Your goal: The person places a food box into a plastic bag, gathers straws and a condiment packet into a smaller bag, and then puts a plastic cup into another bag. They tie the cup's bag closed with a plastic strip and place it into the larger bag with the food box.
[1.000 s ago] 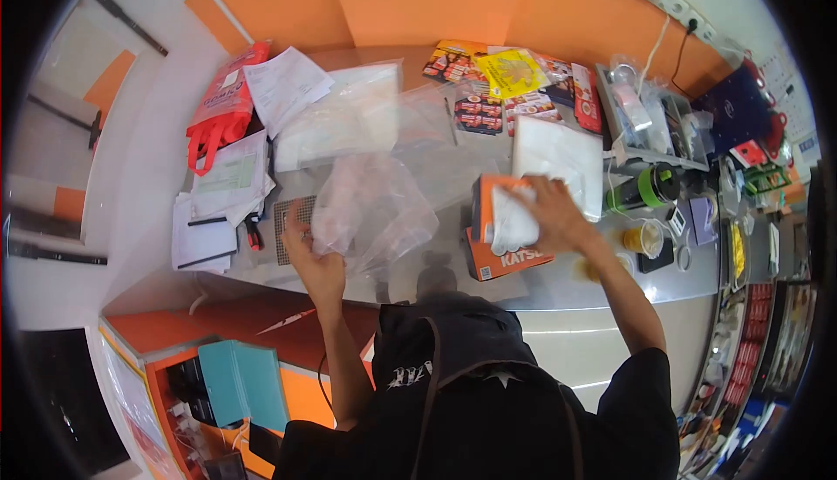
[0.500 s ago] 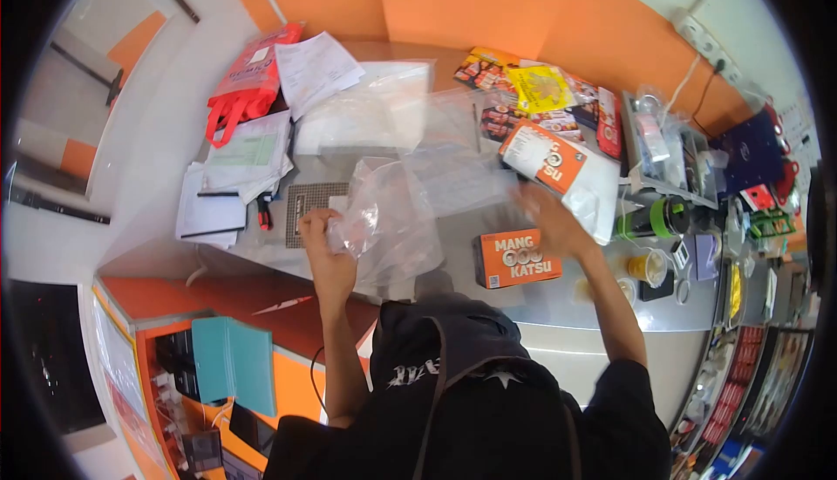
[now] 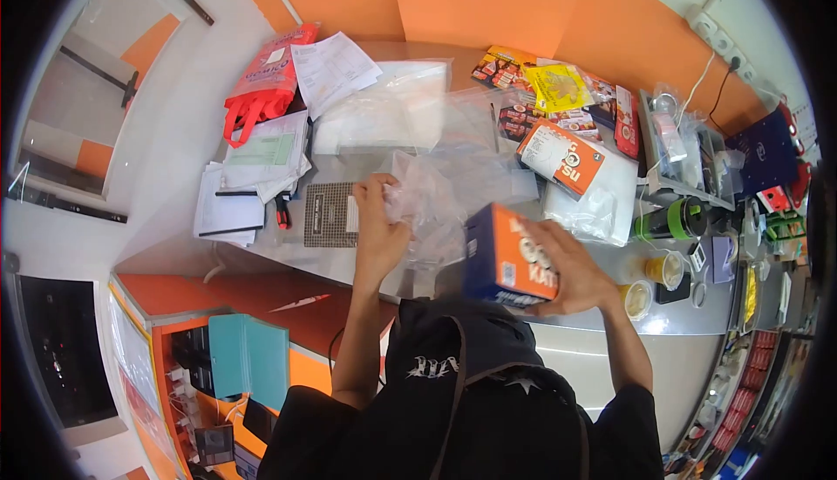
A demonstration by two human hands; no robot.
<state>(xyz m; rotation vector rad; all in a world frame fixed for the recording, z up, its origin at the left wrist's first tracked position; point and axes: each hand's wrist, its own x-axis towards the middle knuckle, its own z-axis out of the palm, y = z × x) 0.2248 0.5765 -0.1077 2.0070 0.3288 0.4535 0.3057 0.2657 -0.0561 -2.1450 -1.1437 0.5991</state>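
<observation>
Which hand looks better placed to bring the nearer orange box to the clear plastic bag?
Probably the right hand: it grips the nearer orange box, just right of the clear plastic bag. The left hand is occupied holding that bag.

On the counter [image 3: 689, 320], papers [image 3: 228, 214] lie toward the left end, a carrier bag [image 3: 272, 79] behind them. Right of the papers, the left hand [image 3: 384, 240] holds a plastic bag [image 3: 429, 210]; right of that, the right hand [image 3: 580, 278] holds a box [image 3: 506, 258] near the front edge. Behind this box, to the right, a second box [image 3: 562, 157] lies over part of a plastic pack [image 3: 606, 197], leaflets [image 3: 504, 66] behind it. Farther right, a tumbler [image 3: 670, 221] lies before a tray [image 3: 691, 197] and behind two cups [image 3: 667, 272].
</observation>
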